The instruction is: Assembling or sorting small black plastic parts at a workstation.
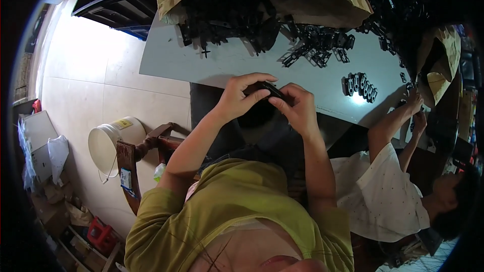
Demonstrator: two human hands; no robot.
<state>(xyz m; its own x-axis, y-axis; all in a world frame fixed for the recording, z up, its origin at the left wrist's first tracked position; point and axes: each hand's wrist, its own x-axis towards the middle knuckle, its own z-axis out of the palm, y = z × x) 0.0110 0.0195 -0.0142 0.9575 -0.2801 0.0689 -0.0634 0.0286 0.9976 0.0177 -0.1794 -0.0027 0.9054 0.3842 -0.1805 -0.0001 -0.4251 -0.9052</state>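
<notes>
Between my two hands, just off the near edge of the table, is a small, long black plastic part (272, 89). My left hand (241, 93) grips its left end with thumb and fingers. At the other end, my right hand (296, 105) pinches it, thumb toward me. Its exact kind is too dark and small to make out. Beyond my hands, loose black plastic parts (317, 43) lie heaped on the white table (176, 63). A neat row of similar black parts (359, 86) stands to the right, near the table edge.
A large brown paper sack (333, 12) lies open at the back, black parts spilling out. At right, a co-worker in a white shirt (380, 191) works beside another paper bag (441, 65). A wooden chair (151, 138) and a white bucket (113, 141) stand at left, a black crate (113, 5) far left.
</notes>
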